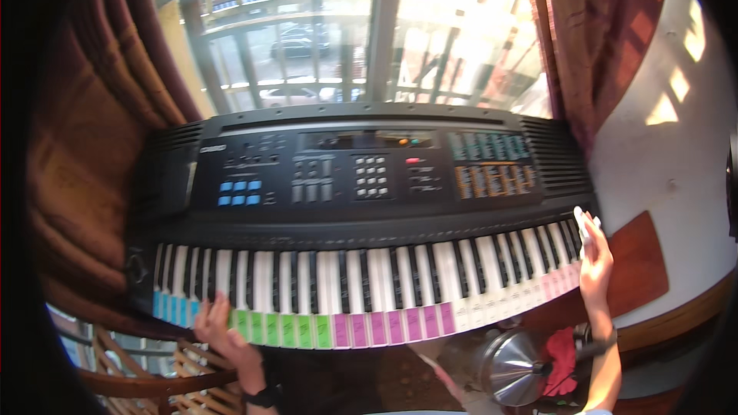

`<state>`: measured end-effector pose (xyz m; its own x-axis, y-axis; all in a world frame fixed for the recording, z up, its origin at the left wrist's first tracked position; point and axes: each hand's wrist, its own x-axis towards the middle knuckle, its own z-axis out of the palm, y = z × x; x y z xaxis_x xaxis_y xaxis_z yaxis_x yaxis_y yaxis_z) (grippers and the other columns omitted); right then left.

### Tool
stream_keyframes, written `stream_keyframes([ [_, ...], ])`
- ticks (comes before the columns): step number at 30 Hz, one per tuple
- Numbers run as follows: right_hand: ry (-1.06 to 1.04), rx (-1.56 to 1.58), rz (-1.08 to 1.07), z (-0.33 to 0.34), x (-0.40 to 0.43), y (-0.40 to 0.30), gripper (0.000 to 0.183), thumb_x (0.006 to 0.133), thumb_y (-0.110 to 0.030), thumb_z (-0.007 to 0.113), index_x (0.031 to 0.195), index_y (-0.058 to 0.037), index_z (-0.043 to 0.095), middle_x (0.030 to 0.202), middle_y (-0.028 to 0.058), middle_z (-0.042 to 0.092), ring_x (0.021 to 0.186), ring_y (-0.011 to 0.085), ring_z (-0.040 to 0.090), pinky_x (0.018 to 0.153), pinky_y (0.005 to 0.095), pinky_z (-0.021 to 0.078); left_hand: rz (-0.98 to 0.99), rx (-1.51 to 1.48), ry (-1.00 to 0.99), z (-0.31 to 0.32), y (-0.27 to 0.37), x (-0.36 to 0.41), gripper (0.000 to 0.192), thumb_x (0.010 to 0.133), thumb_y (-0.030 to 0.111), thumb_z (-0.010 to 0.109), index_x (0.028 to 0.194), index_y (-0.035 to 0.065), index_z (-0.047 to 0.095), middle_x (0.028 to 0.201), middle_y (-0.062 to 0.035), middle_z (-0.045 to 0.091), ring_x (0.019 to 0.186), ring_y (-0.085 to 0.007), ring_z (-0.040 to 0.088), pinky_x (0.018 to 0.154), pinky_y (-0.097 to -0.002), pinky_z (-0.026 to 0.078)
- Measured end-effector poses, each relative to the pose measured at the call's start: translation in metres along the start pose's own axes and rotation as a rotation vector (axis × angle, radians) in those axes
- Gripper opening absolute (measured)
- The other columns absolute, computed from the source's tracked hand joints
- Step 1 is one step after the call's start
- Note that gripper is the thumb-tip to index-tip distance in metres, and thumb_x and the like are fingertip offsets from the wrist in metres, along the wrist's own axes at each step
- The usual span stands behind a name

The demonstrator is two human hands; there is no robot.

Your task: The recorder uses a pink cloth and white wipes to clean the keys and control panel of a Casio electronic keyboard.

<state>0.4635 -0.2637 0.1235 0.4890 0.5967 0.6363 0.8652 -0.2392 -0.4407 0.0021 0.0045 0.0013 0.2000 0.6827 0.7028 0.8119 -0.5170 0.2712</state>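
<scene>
A black Casio electronic keyboard (277,225) lies before me, with coloured stickers along the front of its white keys. Near the low end, my left hand (222,328) rests its fingertips on the keys where blue stickers give way to green; I see nothing in it. At the far right end, my right hand (595,265) holds a small white wad (582,225), perhaps tissue or cloth, by the last keys and the edge of the casing. The fingers partly cover the wad. Each wrist wears a dark band.
Behind the keyboard is a barred window (377,29) between brown curtains (599,29). A shiny metal lid (513,369) and a red cloth (560,363) sit below the right keys. A wooden lattice piece (167,383) stands at lower left. A pale wall (692,184) adjoins on the right.
</scene>
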Motion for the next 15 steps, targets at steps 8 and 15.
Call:
stream_keyframes([
  [8, -0.118, 0.112, -0.43, 0.071, -0.087, -0.139, 0.027, 0.075, 0.005, 0.063, 0.099, -0.0081, 0.062, 0.106, 0.0109, 0.062, 0.108, 0.0284, 0.057, 0.091, 0.0421, 0.0476, 0.018, -0.07, 0.021, -0.006, 0.014, 0.006, 0.038, 0.091, 0.025, 0.032, 0.109, 0.0057, 0.059, 0.118, -0.0067, 0.06, 0.117, -0.025, 0.043, 0.102, -0.041, 0.023],
  [15, -0.085, 0.381, -0.362, 0.121, -0.077, -0.194, 0.028, 0.076, 0.005, 0.063, 0.101, -0.0085, 0.064, 0.11, 0.0096, 0.062, 0.109, 0.0293, 0.057, 0.094, 0.0418, 0.0451, 0.07, -0.084, -0.059, -0.021, 0.016, 0.014, 0.035, 0.089, 0.021, 0.041, 0.115, 0.0073, 0.059, 0.122, -0.0045, 0.058, 0.119, -0.0254, 0.043, 0.102, -0.0407, 0.026],
])
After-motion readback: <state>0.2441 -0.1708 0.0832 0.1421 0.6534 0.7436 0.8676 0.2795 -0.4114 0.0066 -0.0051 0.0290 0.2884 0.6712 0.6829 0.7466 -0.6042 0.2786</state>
